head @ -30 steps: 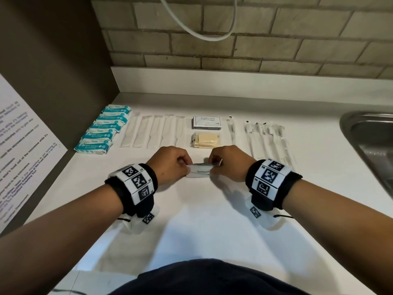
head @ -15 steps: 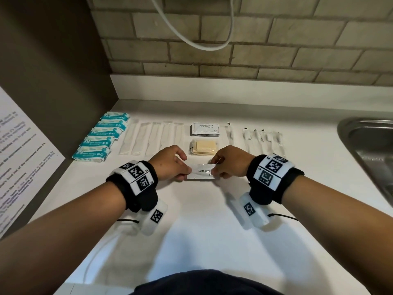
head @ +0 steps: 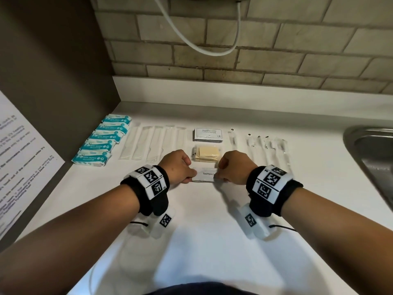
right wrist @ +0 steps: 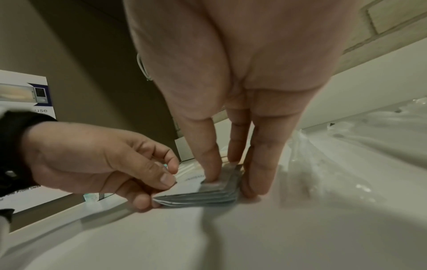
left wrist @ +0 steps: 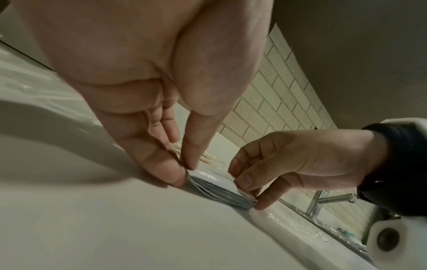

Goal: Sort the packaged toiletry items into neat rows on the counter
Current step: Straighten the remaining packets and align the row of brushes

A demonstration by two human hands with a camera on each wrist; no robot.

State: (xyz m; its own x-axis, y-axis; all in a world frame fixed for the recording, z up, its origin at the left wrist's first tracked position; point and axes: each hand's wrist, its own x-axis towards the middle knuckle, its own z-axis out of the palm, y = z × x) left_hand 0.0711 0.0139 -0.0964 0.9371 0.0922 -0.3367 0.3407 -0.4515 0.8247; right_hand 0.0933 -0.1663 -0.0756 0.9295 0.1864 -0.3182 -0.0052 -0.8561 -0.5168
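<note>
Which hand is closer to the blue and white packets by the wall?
Left. The left hand pinches the toothpaste sachets on the side toward the blue and white packets; the right hand pinches their far end.

Left hand fills the upper part of the view, thumb and forefinger pinching the near end of a thin stack of grey sachets that lies on the white desk. Right hand, a black wristband behind it, pinches the far end of the same stack with its fingers curled. Behind the hands: pale packets, blurred, just beyond the stack; a tiled wall; a chrome tap at a sink edge far right.
</note>
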